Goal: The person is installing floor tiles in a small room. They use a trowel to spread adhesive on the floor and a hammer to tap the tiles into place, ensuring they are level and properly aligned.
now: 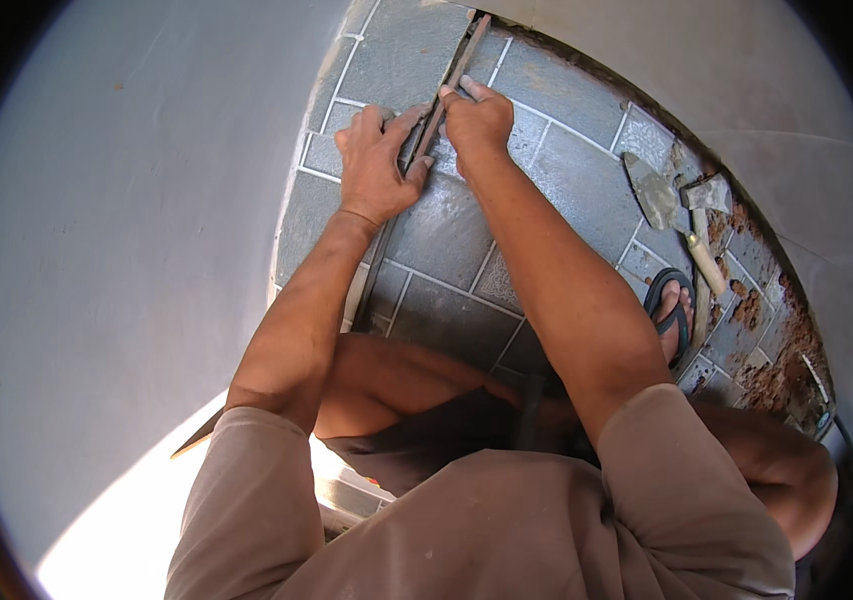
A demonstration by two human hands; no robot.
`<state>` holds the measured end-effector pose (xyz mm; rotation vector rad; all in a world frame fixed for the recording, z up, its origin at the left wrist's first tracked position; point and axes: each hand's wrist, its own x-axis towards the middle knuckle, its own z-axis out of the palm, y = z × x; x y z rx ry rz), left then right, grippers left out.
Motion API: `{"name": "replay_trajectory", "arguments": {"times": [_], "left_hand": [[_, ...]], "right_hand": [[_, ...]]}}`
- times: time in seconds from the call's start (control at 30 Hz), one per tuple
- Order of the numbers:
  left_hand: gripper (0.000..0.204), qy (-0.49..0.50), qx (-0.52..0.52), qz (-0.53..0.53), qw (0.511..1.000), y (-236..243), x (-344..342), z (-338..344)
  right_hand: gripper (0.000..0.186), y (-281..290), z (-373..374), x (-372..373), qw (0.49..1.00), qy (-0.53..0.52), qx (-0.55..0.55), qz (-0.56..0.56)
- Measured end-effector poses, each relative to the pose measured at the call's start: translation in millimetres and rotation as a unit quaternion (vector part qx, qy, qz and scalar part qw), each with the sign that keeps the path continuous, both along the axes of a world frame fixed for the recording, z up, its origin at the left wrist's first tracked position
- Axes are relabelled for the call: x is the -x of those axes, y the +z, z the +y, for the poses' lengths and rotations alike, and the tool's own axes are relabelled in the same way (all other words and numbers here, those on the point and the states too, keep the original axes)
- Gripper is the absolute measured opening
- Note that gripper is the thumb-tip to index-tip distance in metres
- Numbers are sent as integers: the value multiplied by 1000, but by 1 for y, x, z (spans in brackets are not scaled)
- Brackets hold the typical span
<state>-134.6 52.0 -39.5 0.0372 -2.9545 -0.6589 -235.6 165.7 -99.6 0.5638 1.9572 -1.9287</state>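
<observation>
A long narrow metal straightedge (451, 82) lies across the grey stone-pattern floor tiles (446, 230), running from the upper middle down toward my knees. My left hand (376, 165) presses flat on the tiles against the bar's left side, fingers spread over it. My right hand (476, 118) rests on the bar's right side, fingertips on its edge. Both forearms reach up from the lower edge. I am crouched, and my knees and beige sleeves fill the lower part of the view.
A pointed trowel (658, 195) with a pale handle lies on the tiles to the right, beside a small scraper (706, 193). My foot in a dark sandal (671, 310) stands nearby. Reddish mortar (786, 370) lines the right edge. A white wall (126, 250) rises at left.
</observation>
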Motion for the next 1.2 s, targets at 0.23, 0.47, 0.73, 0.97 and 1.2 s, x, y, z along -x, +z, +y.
{"name": "replay_trajectory", "arguments": {"times": [0.23, 0.47, 0.73, 0.97, 1.2], "left_hand": [[77, 1, 12, 9, 1000, -4, 4, 5], [78, -2, 22, 10, 1000, -5, 3, 2], [68, 12, 21, -9, 1000, -5, 4, 3], [57, 19, 39, 20, 999, -11, 10, 5], [55, 31, 36, 8, 999, -13, 9, 3]], "right_hand": [[47, -11, 12, 7, 999, 34, 39, 15], [58, 22, 26, 8, 992, 70, 105, -17], [62, 25, 28, 9, 990, 98, 94, -34], [62, -8, 18, 10, 994, 96, 39, 29], [63, 6, 21, 9, 993, 116, 20, 18]]}}
